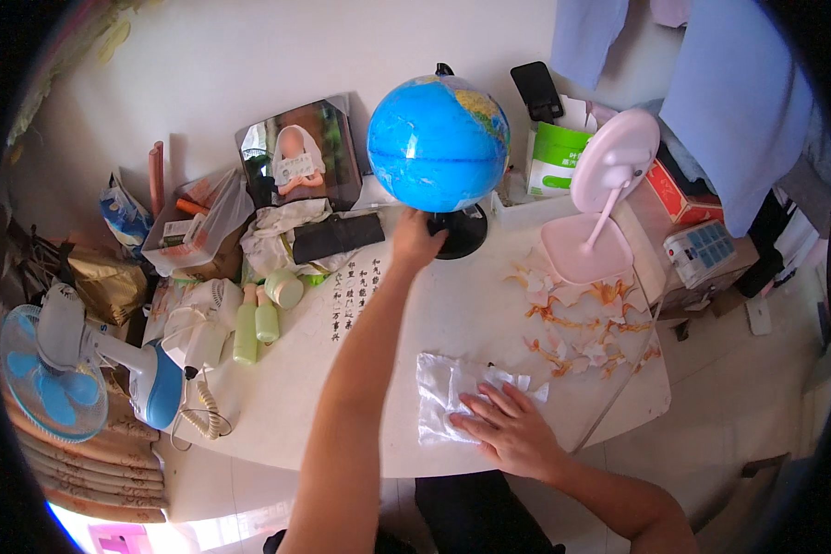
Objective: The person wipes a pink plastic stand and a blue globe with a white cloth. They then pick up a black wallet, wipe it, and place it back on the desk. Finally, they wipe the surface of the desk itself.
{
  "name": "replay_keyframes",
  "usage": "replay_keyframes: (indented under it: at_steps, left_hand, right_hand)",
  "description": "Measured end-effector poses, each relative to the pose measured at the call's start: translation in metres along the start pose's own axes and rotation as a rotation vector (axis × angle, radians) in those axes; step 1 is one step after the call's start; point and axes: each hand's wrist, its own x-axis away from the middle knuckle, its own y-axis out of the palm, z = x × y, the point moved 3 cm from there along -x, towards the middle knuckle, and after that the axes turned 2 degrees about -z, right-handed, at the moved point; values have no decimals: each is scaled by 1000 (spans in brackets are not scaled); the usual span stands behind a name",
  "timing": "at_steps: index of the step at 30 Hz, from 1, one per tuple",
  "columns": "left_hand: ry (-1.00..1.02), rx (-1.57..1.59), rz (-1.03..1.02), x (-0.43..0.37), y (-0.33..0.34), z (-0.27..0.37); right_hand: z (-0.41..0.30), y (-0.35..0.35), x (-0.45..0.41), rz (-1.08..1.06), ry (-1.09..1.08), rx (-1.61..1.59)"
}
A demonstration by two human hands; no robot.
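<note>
A blue globe (438, 149) stands on its black base (472, 232) at the back of a white desk (471, 305). My left hand (417, 239) reaches out to that base, its thumb over the near left edge; the other fingertips are partly hidden beneath the globe. Close to the desk's front edge lies a crumpled white cloth (440, 395), perhaps a wipe. On its right part rests my right hand (502, 426), palm down with the fingers spread.
A pink round mirror or lamp (613, 166) stands right of the globe, near a green-and-white box (557, 159). Leftward are a framed photo (346, 166), a black pouch (339, 237), green bottles (246, 332), a hair dryer (204, 329), a plastic bin (180, 242) and a blue-white fan (55, 388).
</note>
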Motion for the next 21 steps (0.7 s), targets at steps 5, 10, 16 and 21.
replay_keyframes:
  at_steps: [5, 10, 16, 21]
  left_hand:
    - [-161, -423, 253, -15, -112, -55]
    - [-824, -478, -215, -12, -151, -105]
    - [-641, -146, -77, -1, -145, -78]
    - [-762, 817, -178, 91, -163, -17]
  right_hand:
    - [5, -1, 1, 32, 19, -6]
    - [4, 2, 2, 49, 7, 7]
    - [-2, 3, 3, 81, -24, -22]
    - [19, 11, 12, 229, 64, -273]
